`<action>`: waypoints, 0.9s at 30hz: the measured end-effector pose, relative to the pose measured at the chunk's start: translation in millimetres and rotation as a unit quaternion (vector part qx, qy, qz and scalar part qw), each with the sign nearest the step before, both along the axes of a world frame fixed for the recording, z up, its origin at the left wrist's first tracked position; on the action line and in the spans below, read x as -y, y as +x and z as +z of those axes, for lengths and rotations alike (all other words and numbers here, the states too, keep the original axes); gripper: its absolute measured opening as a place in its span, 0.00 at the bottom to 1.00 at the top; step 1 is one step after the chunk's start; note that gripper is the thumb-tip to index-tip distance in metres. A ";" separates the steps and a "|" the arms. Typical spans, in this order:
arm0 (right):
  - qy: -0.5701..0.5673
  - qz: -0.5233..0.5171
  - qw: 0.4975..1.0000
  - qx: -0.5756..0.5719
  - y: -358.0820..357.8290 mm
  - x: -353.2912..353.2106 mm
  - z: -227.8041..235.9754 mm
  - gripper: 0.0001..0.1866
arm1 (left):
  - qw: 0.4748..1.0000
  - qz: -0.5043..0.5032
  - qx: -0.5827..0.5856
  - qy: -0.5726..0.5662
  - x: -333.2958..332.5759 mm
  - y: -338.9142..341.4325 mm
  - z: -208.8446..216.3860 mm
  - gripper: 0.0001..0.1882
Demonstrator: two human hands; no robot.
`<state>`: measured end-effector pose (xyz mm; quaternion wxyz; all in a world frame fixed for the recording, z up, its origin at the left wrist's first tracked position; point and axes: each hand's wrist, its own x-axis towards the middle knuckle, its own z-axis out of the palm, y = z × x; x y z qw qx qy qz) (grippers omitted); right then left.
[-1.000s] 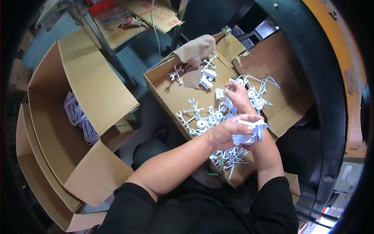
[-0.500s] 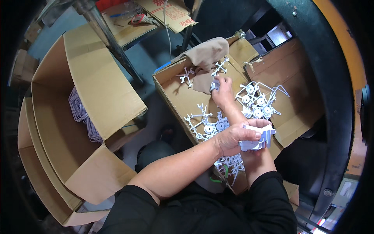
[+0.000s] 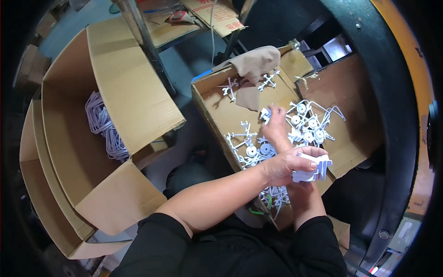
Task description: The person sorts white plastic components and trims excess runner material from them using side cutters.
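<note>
My left hand [image 3: 287,167] is closed around a stack of white plastic pieces [image 3: 314,168], its thumb lying along the top. My right forearm passes beneath that hand, and farther on my right hand [image 3: 277,125] grips a small white plastic piece [image 3: 265,115] at its fingertips. Below both hands lies an open shallow cardboard box [image 3: 210,121]. White branched plastic parts [image 3: 241,135] lie inside it, some with round discs [image 3: 265,148]. Another cluster of white parts with discs [image 3: 308,123] sits to the right of my right hand. My forearms hide part of the box's contents.
At the left, a tall open carton [image 3: 64,124] contains white looped plastic pieces [image 3: 104,124]. A beige cloth [image 3: 256,63] hangs over the box's far edge. A metal post [image 3: 145,41] rises behind, and a dark machine frame with an orange edge [image 3: 408,87] curves along the right.
My right hand has drawn slightly nearer with the small white piece, away from the cloth. The left hand keeps its stack. The whole view has shifted a little.
</note>
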<state>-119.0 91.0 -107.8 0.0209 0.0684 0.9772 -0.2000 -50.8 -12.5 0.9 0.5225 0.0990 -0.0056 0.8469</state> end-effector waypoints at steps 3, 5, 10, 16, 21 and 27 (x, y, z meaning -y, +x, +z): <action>0.017 -0.011 1.000 -0.010 0.4 -1.8 -1.2 0.32 | 1.000 -0.011 -0.009 -0.007 -0.4 0.3 2.0 0.29; -0.004 0.012 1.000 -0.004 -3.9 -8.0 -5.5 0.32 | 1.000 -0.008 -0.013 -0.022 2.6 -0.2 4.3 0.30; -0.041 -0.022 0.999 0.021 -19.6 -27.2 -5.9 0.30 | 0.999 0.014 -0.021 -0.021 0.5 -1.7 0.4 0.31; -0.024 -0.051 0.998 0.031 -26.1 -31.4 -5.3 0.27 | 0.996 0.051 -0.003 -0.073 -1.8 -3.0 0.2 0.31; -0.358 -0.143 0.923 0.008 -27.9 -50.1 -3.0 0.27 | 0.994 0.078 0.008 -0.078 -0.3 -10.3 -4.5 0.31; -0.482 -0.129 0.864 -0.073 -24.5 -75.2 35.9 0.29 | 0.983 0.106 0.011 -0.151 0.3 -17.0 -4.7 0.27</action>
